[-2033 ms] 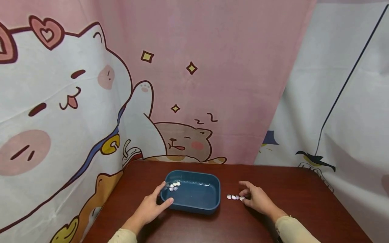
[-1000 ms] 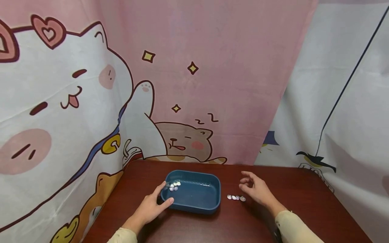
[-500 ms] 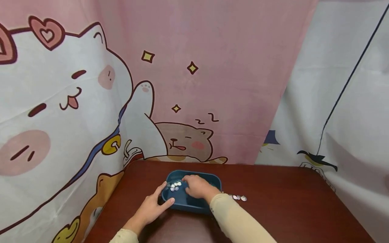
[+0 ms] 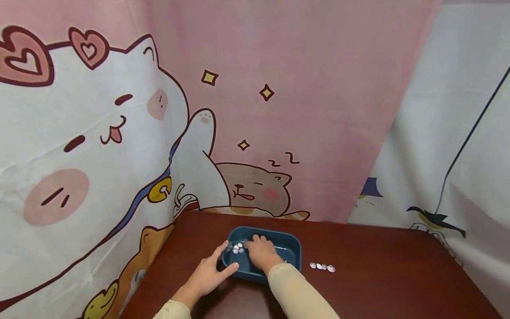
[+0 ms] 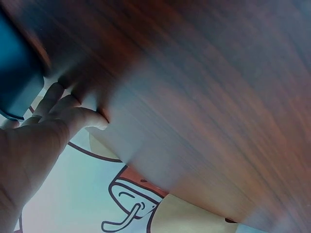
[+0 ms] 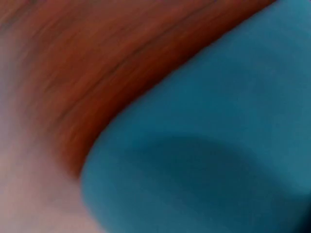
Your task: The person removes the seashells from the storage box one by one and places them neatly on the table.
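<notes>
A blue rectangular dish (image 4: 294, 248) with rounded corners stands on the dark red-brown table. Inside its left end lies a cluster of small shiny whitish pieces (image 4: 238, 249), shell-like, too small to name surely. My right hand (image 4: 263, 253) reaches into the dish, fingertips down beside that cluster; whether they pinch a piece is hidden. My left hand (image 4: 208, 272) rests at the dish's left end, thumb and forefinger spread at its rim and the fingers fairly straight. To the right of the dish, several similar pieces (image 4: 322, 267) form a short row on the table.
The wooden table (image 4: 374, 283) extends right of the row and in front of the dish. A cartoon-printed cloth (image 4: 318, 110) hangs behind the table and along its left side. The right wrist view is blurred, showing the dish's blue wall (image 6: 204, 145).
My right hand has left the row on the table and moved left into the dish, beside the cluster. The left hand keeps its place at the rim. The head view has shifted slightly.
</notes>
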### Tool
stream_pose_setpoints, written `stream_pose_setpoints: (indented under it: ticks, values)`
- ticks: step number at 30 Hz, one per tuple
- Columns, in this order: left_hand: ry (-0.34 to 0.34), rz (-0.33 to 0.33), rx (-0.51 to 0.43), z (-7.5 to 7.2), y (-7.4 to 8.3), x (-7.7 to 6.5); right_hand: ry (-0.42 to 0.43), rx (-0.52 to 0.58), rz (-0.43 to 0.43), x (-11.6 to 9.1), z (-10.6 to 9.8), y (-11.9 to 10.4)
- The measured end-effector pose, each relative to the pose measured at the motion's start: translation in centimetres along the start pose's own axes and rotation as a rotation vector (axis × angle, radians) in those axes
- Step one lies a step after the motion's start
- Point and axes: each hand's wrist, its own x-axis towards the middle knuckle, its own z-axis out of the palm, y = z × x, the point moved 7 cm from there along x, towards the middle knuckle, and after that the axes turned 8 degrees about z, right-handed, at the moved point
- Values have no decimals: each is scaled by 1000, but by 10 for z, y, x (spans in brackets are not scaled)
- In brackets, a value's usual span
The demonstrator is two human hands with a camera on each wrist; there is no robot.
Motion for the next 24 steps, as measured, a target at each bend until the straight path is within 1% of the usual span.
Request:
stream_pose_setpoints:
  ticks: [2, 5, 7, 9, 14, 18, 21, 24]
  values:
    - [7, -4, 7, -1, 0, 0, 26, 18, -20, 0, -3, 5]
    - [17, -8, 8, -3, 0, -3, 38, 83, -39, -4, -7, 13]
    - [25, -10, 8, -4, -1, -4, 16, 128, -34, -8, -7, 18]
    - [30, -15, 6, -5, -2, -5, -3, 139, -40, -13, -8, 21]
    - [27, -21, -1, -6, -4, -5, -77, 89, -47, -23, -10, 24]
    - [25, -8, -2, -5, -3, -5, -131, 116, -43, -29, -11, 27]
    - [28, 2, 1, -6, 0, -3, -140, 155, -76, -32, -16, 30]
    - [22, 9, -7, -4, 3, 0, -112, 176, -124, -31, -21, 37]
